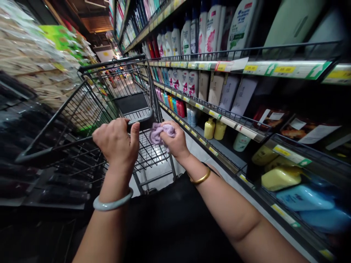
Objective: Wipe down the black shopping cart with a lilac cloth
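Observation:
A dark wire shopping cart (131, 103) stands in front of me, its grey handle toward my body. My left hand (117, 140) is wrapped round the handle, with a pale bangle on the wrist. In my right hand (177, 140) is a bunched lilac cloth (157, 133), pinched between thumb and fingers beside the right end of the handle. A gold bangle sits on that wrist. The part of the cart basket that shows holds nothing I can make out.
Shelves (230, 124) of shampoo bottles run along the right, with yellow bottles (209, 128) low down. Stacked packages (35, 69) rise at the left. Between them an aisle floor (161, 168) shows under and beyond the cart.

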A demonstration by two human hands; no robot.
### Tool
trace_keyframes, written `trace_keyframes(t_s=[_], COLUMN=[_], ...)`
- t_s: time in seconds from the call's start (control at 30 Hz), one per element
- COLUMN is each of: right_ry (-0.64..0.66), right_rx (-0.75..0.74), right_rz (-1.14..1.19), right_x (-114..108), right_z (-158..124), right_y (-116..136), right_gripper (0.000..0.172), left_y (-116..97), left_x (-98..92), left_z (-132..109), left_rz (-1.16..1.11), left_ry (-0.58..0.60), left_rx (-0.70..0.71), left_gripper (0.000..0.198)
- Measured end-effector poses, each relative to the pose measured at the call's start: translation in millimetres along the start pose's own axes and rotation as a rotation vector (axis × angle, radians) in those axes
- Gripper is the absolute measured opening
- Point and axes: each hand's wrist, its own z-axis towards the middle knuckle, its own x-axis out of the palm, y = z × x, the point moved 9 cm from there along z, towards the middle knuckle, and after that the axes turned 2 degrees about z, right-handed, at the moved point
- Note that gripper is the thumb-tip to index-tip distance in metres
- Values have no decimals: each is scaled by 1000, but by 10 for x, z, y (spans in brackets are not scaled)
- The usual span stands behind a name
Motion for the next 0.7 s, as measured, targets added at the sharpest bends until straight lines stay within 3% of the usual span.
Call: trace_keyframes(t_s=[0.1, 0.17, 0.23, 0.33, 0.4, 0.47, 0.57, 0.63, 0.7], right_ry=[-32, -28, -38, -37, 0, 9, -74, -107, -96], right_rx=[255, 329, 239, -93, -234, -198, -21, -59, -202], right_rz=[97, 107, 103, 78, 36, -15, -65, -72, -71], right_x=[-41, -23, -8, 37, 97, 124, 70, 67, 112], right_z=[15, 7, 25, 38, 25, 50, 88, 93, 103], right_y=[-322, -366, -175, 350, 544, 481, 245, 314, 541], right_gripper=[20, 20, 18, 14, 14, 15, 15, 13, 12], left_y=[38, 68, 102, 140, 161, 174, 172, 170, 174], left_x=[-37, -71, -102, -149, -187, -226, -276, -303, -321], left_z=[-41, -76, -115, -172, -205, -231, -257, -269, -277], left_rz=[-33, -42, -39, -47, -59, -66, -66, -66, -62], left_ry=[-37, -61, -91, -147, -191, -229, -269, -283, -282], left_rx=[10, 2, -7, -1, 8, 19, 44, 54, 54], left_gripper=[65, 62, 59, 54, 51, 48, 46, 46, 46])
